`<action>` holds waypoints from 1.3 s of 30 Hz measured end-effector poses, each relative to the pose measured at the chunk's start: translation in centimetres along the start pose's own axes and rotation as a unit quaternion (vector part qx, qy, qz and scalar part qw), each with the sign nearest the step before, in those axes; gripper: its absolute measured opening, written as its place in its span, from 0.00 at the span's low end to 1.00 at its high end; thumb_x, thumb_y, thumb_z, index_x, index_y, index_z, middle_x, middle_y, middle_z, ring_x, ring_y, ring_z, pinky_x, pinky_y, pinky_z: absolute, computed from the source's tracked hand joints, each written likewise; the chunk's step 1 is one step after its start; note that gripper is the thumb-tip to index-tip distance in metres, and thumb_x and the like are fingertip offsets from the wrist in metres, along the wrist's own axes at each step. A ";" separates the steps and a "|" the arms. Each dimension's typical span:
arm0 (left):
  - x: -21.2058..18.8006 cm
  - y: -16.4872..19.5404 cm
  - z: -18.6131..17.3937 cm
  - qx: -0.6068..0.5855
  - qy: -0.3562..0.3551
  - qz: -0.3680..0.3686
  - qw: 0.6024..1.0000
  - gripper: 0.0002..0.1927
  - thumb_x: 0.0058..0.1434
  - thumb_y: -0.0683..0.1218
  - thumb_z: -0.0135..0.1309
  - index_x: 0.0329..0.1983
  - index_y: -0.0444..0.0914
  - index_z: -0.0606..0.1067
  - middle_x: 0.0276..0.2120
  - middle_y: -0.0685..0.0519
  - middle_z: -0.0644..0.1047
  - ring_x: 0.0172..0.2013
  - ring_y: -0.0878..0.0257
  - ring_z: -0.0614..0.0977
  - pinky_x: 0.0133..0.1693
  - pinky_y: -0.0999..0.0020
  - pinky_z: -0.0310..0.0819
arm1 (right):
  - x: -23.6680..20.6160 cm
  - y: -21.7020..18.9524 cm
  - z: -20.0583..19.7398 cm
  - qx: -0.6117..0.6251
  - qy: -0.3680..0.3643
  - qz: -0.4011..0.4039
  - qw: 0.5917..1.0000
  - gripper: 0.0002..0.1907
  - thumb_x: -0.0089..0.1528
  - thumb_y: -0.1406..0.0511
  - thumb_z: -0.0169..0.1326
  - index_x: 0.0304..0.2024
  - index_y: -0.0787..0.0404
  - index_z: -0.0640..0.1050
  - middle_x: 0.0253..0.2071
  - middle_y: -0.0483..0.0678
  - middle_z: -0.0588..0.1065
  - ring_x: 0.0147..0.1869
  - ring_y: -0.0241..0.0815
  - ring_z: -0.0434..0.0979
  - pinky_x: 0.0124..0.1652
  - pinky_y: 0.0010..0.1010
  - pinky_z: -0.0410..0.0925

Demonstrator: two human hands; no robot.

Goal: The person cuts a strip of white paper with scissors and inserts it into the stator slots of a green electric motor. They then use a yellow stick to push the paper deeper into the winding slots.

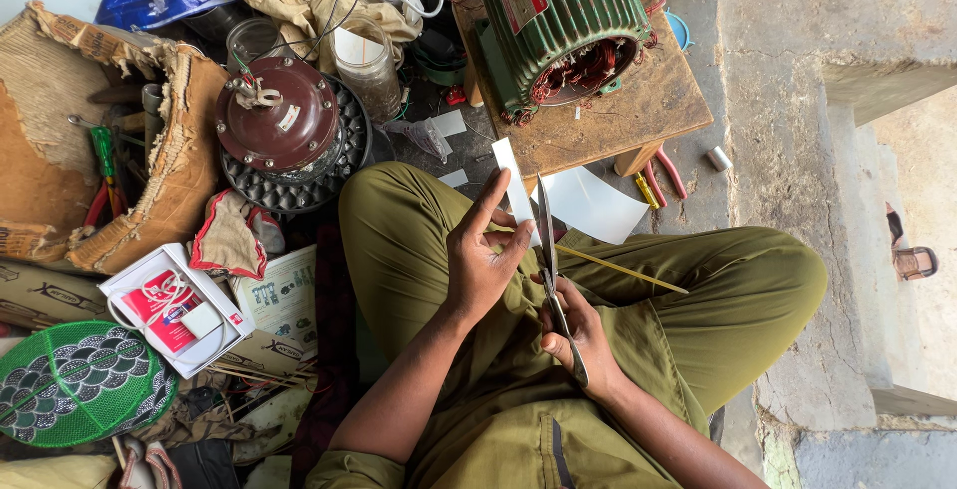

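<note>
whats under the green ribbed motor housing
A worn wooden stool bears the green ribbed motor housing. Copper windings show inside; the stool top beneath it is covered.

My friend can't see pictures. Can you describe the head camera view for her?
A person sitting cross-legged cuts a white strip with scissors, left hand holding the strip, right hand working the scissors. A green motor sits on a wooden stool ahead.

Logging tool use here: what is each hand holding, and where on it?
Left hand pinches the white strip at its lower end; right hand grips the scissors by the handles.
</note>
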State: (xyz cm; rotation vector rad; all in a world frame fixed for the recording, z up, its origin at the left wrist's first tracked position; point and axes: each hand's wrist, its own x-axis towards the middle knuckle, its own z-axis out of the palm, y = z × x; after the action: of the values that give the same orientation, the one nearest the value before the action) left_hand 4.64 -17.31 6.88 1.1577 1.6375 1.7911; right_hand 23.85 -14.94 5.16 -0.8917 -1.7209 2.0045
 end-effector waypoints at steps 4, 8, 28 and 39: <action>0.1 0.3 -0.1 0.001 -0.016 0.031 0.999 0.36 0.64 0.37 0.62 0.74 0.38 0.61 0.59 0.47 0.76 0.41 0.69 0.81 0.39 0.74 0.82 | 0.0 0.1 0.0 0.001 0.001 -0.006 1.000 0.59 0.45 0.32 0.64 0.67 0.62 0.69 0.30 0.38 0.64 0.32 0.29 0.63 0.32 0.23 0.59; -0.2 0.5 -0.2 -0.028 -0.025 0.024 0.999 0.39 0.62 0.34 0.60 0.75 0.37 0.60 0.62 0.45 0.73 0.42 0.69 0.76 0.40 0.75 0.86 | 0.0 0.3 0.0 0.002 0.004 -0.002 1.000 0.58 0.46 0.33 0.64 0.67 0.62 0.69 0.29 0.38 0.63 0.32 0.29 0.61 0.32 0.23 0.57; -0.1 -0.1 -0.9 -0.083 -0.081 -0.050 0.992 0.45 0.63 0.36 0.63 0.79 0.38 0.54 0.41 0.54 0.75 0.42 0.70 0.79 0.44 0.73 0.86 | -0.1 0.1 0.2 0.022 -0.015 0.000 1.000 0.57 0.48 0.35 0.65 0.68 0.62 0.68 0.29 0.38 0.63 0.32 0.29 0.61 0.32 0.23 0.57; -0.2 -0.3 -0.8 -0.109 -0.094 -0.060 0.988 0.45 0.63 0.36 0.61 0.79 0.39 0.53 0.41 0.54 0.74 0.42 0.70 0.79 0.46 0.73 0.86 | -0.2 0.2 0.2 0.031 -0.012 0.003 0.999 0.58 0.47 0.34 0.65 0.67 0.63 0.68 0.30 0.38 0.64 0.32 0.29 0.63 0.33 0.23 0.59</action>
State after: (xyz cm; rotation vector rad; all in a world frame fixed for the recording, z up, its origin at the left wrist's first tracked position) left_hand 3.99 -17.88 6.58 1.0692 1.3385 1.6821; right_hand 23.87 -15.24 4.98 -0.8567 -1.6617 2.0692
